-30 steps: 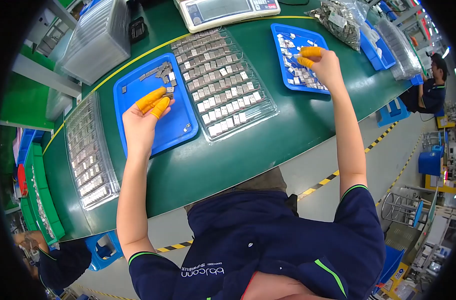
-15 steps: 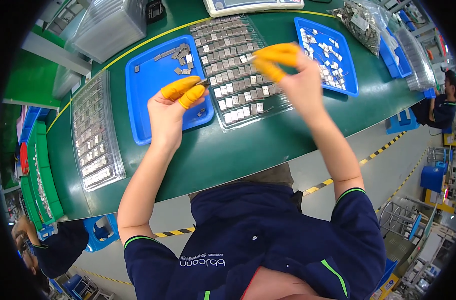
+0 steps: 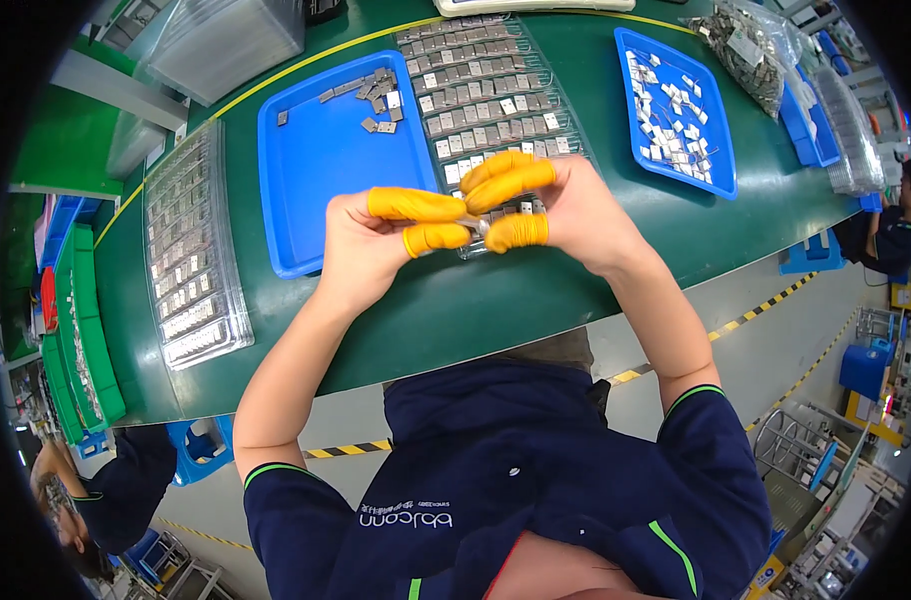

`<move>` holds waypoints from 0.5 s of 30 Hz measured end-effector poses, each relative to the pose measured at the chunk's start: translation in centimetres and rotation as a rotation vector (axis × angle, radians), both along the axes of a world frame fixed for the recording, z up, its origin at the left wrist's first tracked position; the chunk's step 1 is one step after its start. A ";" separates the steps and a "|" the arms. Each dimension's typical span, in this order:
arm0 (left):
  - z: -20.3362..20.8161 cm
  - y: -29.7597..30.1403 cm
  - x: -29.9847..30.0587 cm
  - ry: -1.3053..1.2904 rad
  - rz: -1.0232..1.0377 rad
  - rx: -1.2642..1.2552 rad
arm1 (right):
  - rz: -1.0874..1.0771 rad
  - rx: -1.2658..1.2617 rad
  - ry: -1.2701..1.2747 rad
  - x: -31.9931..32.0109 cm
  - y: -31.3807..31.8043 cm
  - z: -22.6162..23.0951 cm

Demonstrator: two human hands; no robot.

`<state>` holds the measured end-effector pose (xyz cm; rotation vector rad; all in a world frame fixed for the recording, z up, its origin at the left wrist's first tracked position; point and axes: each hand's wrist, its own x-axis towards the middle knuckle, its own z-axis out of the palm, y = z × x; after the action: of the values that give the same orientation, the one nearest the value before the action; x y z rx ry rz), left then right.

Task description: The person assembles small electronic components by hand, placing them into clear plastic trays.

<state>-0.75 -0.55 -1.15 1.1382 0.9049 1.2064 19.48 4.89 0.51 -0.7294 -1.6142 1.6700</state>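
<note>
My left hand (image 3: 366,238) and my right hand (image 3: 576,215), both in yellow finger cots, meet at the fingertips above the near end of a clear plastic tray. Between them is a small metal connector piece (image 3: 481,226), pinched from both sides and mostly covered by the fingers. The clear tray (image 3: 481,95) holds rows of small grey and white connector shells. On the left stands a blue tray (image 3: 326,230) with several loose grey shells (image 3: 381,100) at its far right corner.
A second blue tray (image 3: 728,185) at right holds small white pieces with thin leads (image 3: 676,125). A filled clear tray (image 3: 191,260) lies at left. Beyond are stacked clear trays (image 3: 221,50) and a bag of metal parts (image 3: 741,50). Other people sit at both sides.
My right hand has come left and nearer to me, and my left hand has moved right, each with a small piece. Their fingertips now meet. The view has shifted slightly.
</note>
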 end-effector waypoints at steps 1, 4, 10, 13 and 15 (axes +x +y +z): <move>-0.4 -0.1 -0.2 0.023 -0.025 0.015 | 0.032 -0.060 -0.032 0.1 -0.6 0.3; -0.4 -0.5 0.3 -0.022 -0.059 0.021 | 0.066 -0.144 -0.057 0.4 -1.4 0.5; 0.5 -0.2 0.6 -0.014 -0.018 -0.042 | -0.165 0.030 0.057 0.3 -2.6 -0.5; 2.4 0.4 1.0 0.063 0.082 0.046 | -0.461 0.581 -0.214 1.6 -1.4 -0.1; 1.6 1.9 -1.2 0.235 0.258 0.116 | -0.548 0.821 -0.452 3.2 -0.7 -0.3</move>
<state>-1.93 1.38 0.50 1.3051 1.2006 1.3664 22.73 4.18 0.25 -1.0086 -1.9500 0.3901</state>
